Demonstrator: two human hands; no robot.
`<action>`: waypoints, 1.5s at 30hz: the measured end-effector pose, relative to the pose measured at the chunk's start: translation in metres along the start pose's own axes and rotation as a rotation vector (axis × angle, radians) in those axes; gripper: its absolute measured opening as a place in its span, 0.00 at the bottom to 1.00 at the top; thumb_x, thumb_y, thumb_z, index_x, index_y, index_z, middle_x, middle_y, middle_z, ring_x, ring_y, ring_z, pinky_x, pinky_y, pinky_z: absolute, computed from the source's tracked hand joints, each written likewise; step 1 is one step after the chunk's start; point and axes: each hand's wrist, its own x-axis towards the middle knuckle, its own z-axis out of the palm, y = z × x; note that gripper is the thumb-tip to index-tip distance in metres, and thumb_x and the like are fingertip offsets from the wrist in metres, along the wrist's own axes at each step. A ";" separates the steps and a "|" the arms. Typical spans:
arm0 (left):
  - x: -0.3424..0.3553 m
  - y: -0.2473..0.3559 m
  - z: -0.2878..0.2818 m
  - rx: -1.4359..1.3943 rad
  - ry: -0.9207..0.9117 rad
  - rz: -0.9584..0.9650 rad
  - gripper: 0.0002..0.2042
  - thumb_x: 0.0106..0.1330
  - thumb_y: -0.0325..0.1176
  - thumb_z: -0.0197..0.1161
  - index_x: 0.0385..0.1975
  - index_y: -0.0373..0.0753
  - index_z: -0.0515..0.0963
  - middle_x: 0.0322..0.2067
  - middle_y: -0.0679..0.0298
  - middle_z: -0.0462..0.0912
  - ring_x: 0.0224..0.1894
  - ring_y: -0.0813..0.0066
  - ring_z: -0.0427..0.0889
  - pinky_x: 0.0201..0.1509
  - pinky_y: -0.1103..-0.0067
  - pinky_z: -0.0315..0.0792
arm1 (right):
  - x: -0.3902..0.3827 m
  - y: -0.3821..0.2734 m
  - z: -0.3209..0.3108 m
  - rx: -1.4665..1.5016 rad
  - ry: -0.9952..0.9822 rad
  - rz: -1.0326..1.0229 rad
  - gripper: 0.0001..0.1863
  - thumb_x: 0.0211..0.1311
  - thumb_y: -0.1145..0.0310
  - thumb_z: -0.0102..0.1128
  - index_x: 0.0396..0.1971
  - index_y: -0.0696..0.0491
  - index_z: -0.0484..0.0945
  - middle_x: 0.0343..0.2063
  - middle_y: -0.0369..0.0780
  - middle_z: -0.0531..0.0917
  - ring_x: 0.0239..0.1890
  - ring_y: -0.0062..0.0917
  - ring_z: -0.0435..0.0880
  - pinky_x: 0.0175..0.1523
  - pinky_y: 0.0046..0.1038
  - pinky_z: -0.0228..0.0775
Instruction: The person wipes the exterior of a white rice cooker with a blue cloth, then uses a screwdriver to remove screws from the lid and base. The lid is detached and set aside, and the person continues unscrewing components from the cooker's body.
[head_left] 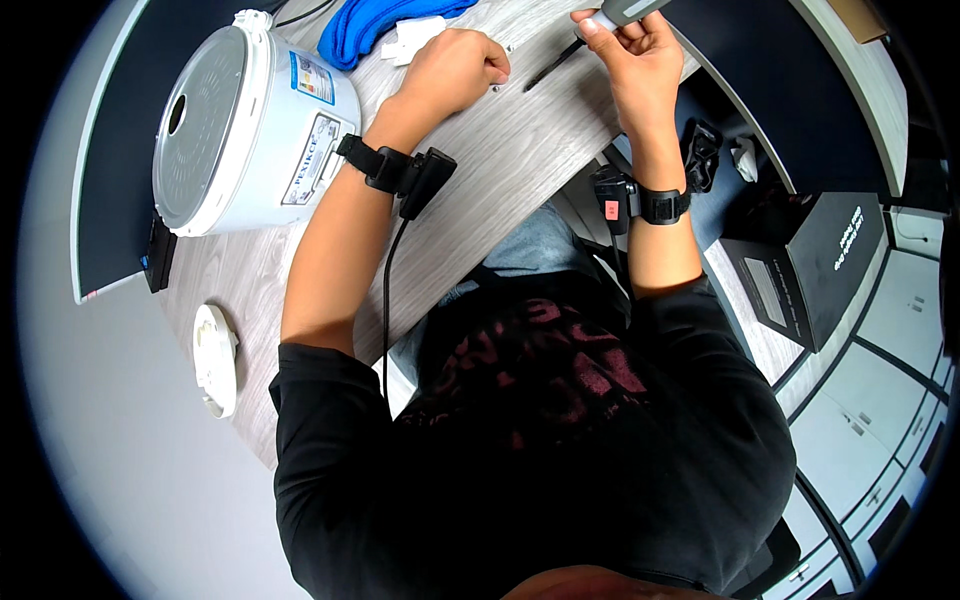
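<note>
My right hand (pixel 640 62) is wrapped round the grey handle of a screwdriver (pixel 628 10). Its dark shaft slants down to the left, and the tip is close to the wooden-grain table (pixel 530 140). My left hand (pixel 455 72) rests over the table to the left of that tip, fingers curled in. Whatever those fingers may hold is hidden. Just below them lies a small metal screw (pixel 495 88), and another tiny piece (pixel 509 48) sits a little farther off. Beside my left hand, on its far side, is a white plastic part (pixel 412 40).
A bright blue cloth (pixel 365 30) lies behind the white part. On the left a white lidded bucket (pixel 290 130) stands beside my forearm. Nearer, a round white plastic cover (pixel 214 360) lies by the table's edge. To the right is a black box (pixel 810 265).
</note>
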 end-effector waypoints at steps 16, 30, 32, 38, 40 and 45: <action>-0.120 0.032 -0.074 -0.109 0.358 0.191 0.08 0.61 0.25 0.67 0.39 0.40 0.86 0.31 0.61 0.86 0.32 0.64 0.82 0.38 0.74 0.76 | -0.004 -0.023 0.060 -0.034 -0.236 0.030 0.13 0.65 0.77 0.64 0.48 0.60 0.77 0.35 0.40 0.87 0.35 0.19 0.85 0.40 0.20 0.76; -0.246 -0.017 -0.167 0.165 1.001 -0.038 0.10 0.55 0.27 0.73 0.38 0.38 0.86 0.38 0.62 0.87 0.38 0.68 0.81 0.39 0.76 0.74 | -0.054 -0.055 0.242 -0.323 -0.857 -0.289 0.18 0.61 0.64 0.73 0.48 0.55 0.82 0.36 0.35 0.90 0.33 0.11 0.82 0.32 0.14 0.64; -0.251 -0.036 -0.171 0.169 0.947 -0.086 0.16 0.55 0.33 0.74 0.44 0.40 0.84 0.48 0.59 0.84 0.50 0.63 0.80 0.53 0.71 0.74 | -0.056 -0.046 0.247 -0.255 -0.813 -0.317 0.19 0.58 0.66 0.74 0.46 0.58 0.82 0.32 0.38 0.90 0.25 0.10 0.78 0.28 0.16 0.65; -0.263 -0.078 -0.169 0.073 0.816 -0.075 0.21 0.54 0.38 0.76 0.48 0.41 0.82 0.55 0.58 0.82 0.63 0.58 0.75 0.66 0.66 0.69 | -0.044 -0.040 0.245 -0.126 -0.874 -0.148 0.17 0.59 0.69 0.72 0.46 0.59 0.81 0.31 0.37 0.90 0.27 0.11 0.79 0.31 0.16 0.69; -0.266 -0.085 -0.168 0.153 0.783 -0.038 0.21 0.54 0.39 0.76 0.48 0.42 0.82 0.56 0.58 0.81 0.64 0.57 0.74 0.67 0.65 0.68 | -0.038 -0.042 0.243 -0.119 -0.902 -0.128 0.17 0.60 0.69 0.72 0.46 0.60 0.81 0.31 0.37 0.90 0.28 0.11 0.80 0.33 0.15 0.69; -0.264 -0.068 -0.169 -0.029 0.745 -0.022 0.22 0.52 0.38 0.77 0.48 0.43 0.82 0.53 0.59 0.83 0.62 0.58 0.75 0.68 0.63 0.67 | -0.006 -0.045 0.223 -0.083 -0.994 -0.108 0.16 0.66 0.69 0.67 0.49 0.62 0.78 0.34 0.45 0.89 0.39 0.25 0.89 0.48 0.27 0.81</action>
